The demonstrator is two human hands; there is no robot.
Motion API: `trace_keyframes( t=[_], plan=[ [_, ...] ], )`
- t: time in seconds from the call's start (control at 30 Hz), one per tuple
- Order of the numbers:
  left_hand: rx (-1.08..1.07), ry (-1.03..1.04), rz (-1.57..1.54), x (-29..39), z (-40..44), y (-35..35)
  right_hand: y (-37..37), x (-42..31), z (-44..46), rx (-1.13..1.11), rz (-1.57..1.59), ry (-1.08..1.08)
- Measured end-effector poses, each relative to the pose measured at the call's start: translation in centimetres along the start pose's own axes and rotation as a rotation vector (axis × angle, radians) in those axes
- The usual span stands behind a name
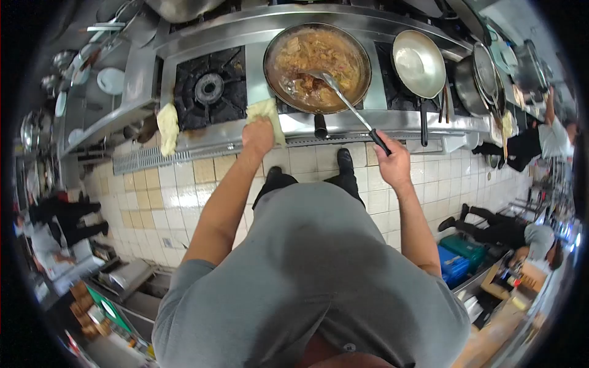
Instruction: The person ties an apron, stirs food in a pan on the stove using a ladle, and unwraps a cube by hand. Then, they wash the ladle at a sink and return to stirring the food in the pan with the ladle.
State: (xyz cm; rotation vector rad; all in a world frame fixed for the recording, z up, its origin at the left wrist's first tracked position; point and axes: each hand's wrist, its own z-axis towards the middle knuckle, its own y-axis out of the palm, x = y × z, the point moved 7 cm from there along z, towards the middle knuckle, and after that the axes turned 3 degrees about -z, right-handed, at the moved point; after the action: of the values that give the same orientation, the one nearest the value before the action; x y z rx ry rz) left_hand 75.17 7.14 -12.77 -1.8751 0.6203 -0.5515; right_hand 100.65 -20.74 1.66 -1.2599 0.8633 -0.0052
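Observation:
A wide dark pan [267, 72] of brown, saucy food with pale pieces [322, 52] sits on the stove, its short black handle [320, 126] pointing towards me. My right hand [393, 161] is closed round the black grip of a metal cooking spoon [350, 105]. The spoon's head lies in the sauce near the middle of the pan, partly sunk. My left hand [258, 134] is closed on a folded pale yellow cloth [262, 109] at the stove's front edge, left of the pan. The cloth lies close to the pan's rim; whether they touch I cannot tell.
Left of the pan is a gas burner [210, 89]; another cloth [167, 129] hangs over the front edge. A light metal frying pan [419, 64] stands to the right, with stacked pans [471, 86] beyond. People [534, 236] work at right and left. Tiled floor [184, 178] lies below.

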Motion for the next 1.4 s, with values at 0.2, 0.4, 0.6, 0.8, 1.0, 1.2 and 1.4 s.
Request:
trace_keyframes(
  t=[0.2, 0.4, 0.6, 0.8, 1.0, 1.2, 1.4],
  plan=[
    [-0.080, 0.213, 0.016, -0.9, -0.6, -0.5, 1.3, -3.4, -2.7, 0.263, 0.311, 0.182],
    [-0.123, 0.271, 0.031, -0.9, -0.6, 0.7, 5.9, -5.8, 4.5, 0.430, -0.021, 0.064],
    [0.141, 0.416, -0.009, -1.8, -5.6, -1.0, 9.3, -5.1, 3.3, 0.302, -0.078, 0.220],
    [0.272, 0.903, -0.570, 1.8, -14.3, 0.5, 8.4, -3.3, -9.0, 0.716, -0.178, 0.168],
    [-0.416, 1.008, -0.583, -0.2, -17.7, 14.0, 0.2, -9.1, -35.6, 0.704, -0.037, 0.660],
    [-0.776, 0.943, -0.305, 7.7, -25.6, 21.4, -17.1, -31.5, -71.7, 1.133, -0.570, 0.848],
    [-0.889, 0.833, -0.130, 15.9, -37.8, 26.8, -27.7, -66.8, -95.5, 1.237, -1.635, 1.294]
  ],
)
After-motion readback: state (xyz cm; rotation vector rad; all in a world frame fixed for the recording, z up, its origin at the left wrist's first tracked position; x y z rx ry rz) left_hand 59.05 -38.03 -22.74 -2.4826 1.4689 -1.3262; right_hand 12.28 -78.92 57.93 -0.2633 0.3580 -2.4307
